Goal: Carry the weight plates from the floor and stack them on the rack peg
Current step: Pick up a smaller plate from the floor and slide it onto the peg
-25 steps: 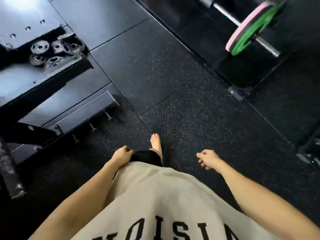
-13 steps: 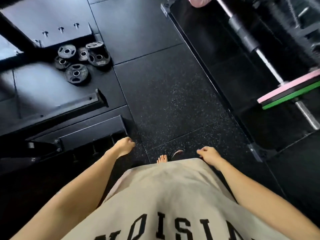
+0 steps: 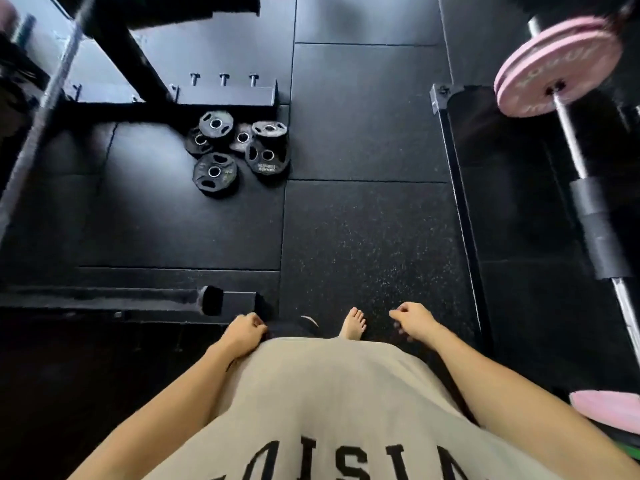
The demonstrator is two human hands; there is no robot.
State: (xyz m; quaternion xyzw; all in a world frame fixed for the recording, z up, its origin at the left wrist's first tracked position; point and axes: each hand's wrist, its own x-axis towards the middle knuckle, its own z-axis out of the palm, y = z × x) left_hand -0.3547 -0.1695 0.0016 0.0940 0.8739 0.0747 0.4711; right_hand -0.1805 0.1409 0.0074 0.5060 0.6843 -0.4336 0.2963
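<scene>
Black speckled rubber floor tiles (image 3: 363, 237) are spreading ahead, light glaring off them; a pink-plated barbell (image 3: 557, 67) is lying rightward.

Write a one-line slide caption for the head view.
Empty-handed person, left hand and right hand loosely curled, faces small black weight plates clustered on the floor.

Dim gym scene, soft light from upper left putting pale sheen on the floor (image 3: 145, 209). Lower left nearly black. Wide-angle bending at edges; bar (image 3: 41, 123) at left edge motion-blurred. Centre reasonably sharp, slight softness overall.
</scene>
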